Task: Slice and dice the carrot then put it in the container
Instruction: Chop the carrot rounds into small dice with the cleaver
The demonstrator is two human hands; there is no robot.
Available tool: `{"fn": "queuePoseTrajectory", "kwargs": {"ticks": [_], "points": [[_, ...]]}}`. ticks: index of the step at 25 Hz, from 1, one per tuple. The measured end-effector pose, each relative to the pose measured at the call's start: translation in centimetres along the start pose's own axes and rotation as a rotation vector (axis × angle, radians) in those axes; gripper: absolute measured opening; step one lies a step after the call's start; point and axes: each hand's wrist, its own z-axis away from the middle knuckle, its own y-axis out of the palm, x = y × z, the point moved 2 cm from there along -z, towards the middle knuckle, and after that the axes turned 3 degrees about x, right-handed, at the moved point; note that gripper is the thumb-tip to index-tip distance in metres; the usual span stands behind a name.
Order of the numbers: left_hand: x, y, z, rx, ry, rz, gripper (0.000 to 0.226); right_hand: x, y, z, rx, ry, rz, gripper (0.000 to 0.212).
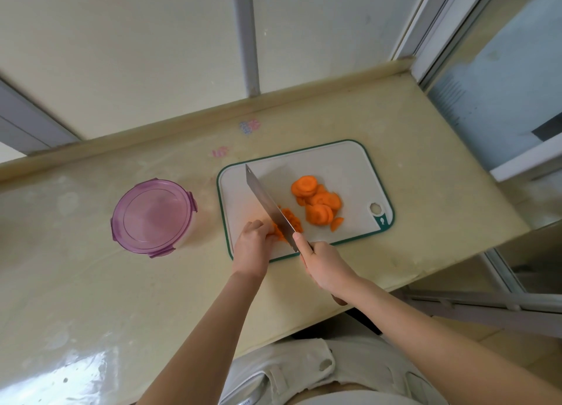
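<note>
A white cutting board (334, 164) with a green rim lies on the counter. A heap of round carrot slices (317, 203) sits on its right half. Smaller cut carrot pieces (292, 220) lie beside a cleaver blade (267, 205) that runs from the board's near edge toward its far left corner. My right hand (324, 264) grips the cleaver's handle at the board's front edge. With curled fingers my left hand (254, 243) holds down carrot pieces just left of the blade. A round container (153, 216) with a purple clip lid on it stands left of the board.
The pale yellow counter (425, 173) ends at a raised back ledge (213, 115) against the wall and at a right edge beside a glass door. Its near left part shines with glare. My white-clothed lap shows below the front edge.
</note>
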Motion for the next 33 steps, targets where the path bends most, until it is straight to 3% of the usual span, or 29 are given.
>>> {"fn": "queuePoseTrajectory", "kwargs": {"ticks": [12, 17, 23, 29, 33], "points": [[0.1, -0.3, -0.1, 0.020, 0.010, 0.003, 0.007, 0.7, 1.2, -1.0, -0.030, 0.002, 0.149, 0.061], [0.3, 0.1, 0.2, -0.014, 0.037, 0.036, 0.006, -0.1, 0.0, -1.8, 0.006, 0.040, -0.046, 0.059], [0.7, 0.1, 0.7, -0.014, 0.013, 0.070, 0.023, 0.6, -1.2, -1.4, 0.048, 0.083, -0.197, 0.053], [0.5, -0.5, 0.6, 0.066, 0.028, 0.096, 0.026, 0.8, -1.1, -0.7, 0.008, 0.009, -0.043, 0.058], [0.8, -0.5, 0.6, 0.009, -0.060, 0.088, 0.029, 0.4, -0.3, -0.3, -0.024, -0.002, -0.010, 0.061]]}}
